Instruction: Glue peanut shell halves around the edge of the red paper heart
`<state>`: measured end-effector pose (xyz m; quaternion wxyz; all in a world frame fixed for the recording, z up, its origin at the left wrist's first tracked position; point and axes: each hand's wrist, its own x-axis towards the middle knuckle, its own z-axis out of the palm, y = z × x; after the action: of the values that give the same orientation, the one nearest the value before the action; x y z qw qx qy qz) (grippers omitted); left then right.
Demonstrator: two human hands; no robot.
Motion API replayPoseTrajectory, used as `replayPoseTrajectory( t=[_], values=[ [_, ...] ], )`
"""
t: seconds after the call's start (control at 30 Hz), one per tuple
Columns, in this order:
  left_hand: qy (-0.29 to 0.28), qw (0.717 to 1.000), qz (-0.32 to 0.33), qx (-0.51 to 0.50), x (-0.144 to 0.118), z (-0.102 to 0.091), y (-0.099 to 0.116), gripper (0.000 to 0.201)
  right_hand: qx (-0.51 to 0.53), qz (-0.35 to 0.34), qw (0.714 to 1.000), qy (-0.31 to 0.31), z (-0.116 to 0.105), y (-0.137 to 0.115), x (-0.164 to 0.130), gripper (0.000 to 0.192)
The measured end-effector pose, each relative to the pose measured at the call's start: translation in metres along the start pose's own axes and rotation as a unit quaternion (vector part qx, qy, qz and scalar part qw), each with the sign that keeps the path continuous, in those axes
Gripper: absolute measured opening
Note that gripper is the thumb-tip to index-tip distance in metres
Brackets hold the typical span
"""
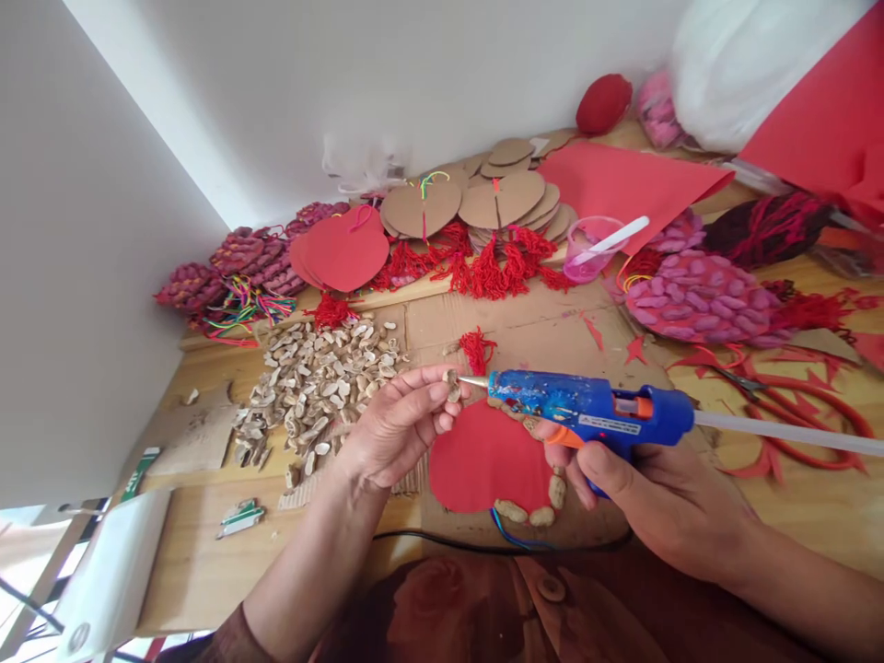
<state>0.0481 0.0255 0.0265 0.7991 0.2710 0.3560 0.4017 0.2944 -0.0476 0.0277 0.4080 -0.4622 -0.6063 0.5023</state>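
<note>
Setting: a wooden bench [794, 516] pushed against a white wall, crowded with craft material.
Left hand: the left hand [397, 428] is raised over the bench, fingertips pinched shut on one peanut shell half [452, 384], held up beside the glue gun's nozzle.
Right hand: the right hand [663, 502] is wrapped around the grip of the blue glue gun [587, 410], one finger at the orange trigger; the metal tip touches or nearly touches the shell.
Glue stick: a pale glue stick [787, 431] juts from the gun's back end toward the right.
Work piece: a red paper heart [483, 460] lies flat on a sheet of cardboard just below both hands, with several shells stuck along its lower right edge.
Shell pile: a heap of peanut shells [318, 378] sits left of the hands.
Behind: cardboard hearts [501, 198], red tassels [497, 262] and a pink plastic cup [587, 249] lie near the wall.
Right side: red-handled scissors [780, 405] rest among paper scraps.
</note>
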Motion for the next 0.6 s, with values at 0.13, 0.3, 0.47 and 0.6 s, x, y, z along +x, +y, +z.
replayPoseTrajectory(
  t=[0.13, 0.3, 0.47, 0.6],
  values=[
    [-0.015, 1.000, -0.011, -0.001, 0.001, -0.007, -0.003, 0.030, -0.058, -0.024, 0.998, -0.006, -0.001, -0.003, 0.001, 0.039],
    [-0.019, 1.000, -0.020, 0.002, 0.001, -0.011, -0.007, 0.030, -0.128, -0.033, 0.991, -0.017, -0.003, -0.005, 0.002, 0.039],
    [-0.020, 1.000, -0.021, 0.005, 0.000, -0.010, -0.007, 0.029, -0.179, -0.021, 0.983, -0.029, -0.008, 0.004, -0.003, 0.032],
    [-0.018, 1.000, -0.024, 0.004, 0.000, -0.011, -0.007, 0.030, -0.180, -0.018, 0.983, -0.025, -0.007, 0.006, -0.005, 0.033]
  ],
)
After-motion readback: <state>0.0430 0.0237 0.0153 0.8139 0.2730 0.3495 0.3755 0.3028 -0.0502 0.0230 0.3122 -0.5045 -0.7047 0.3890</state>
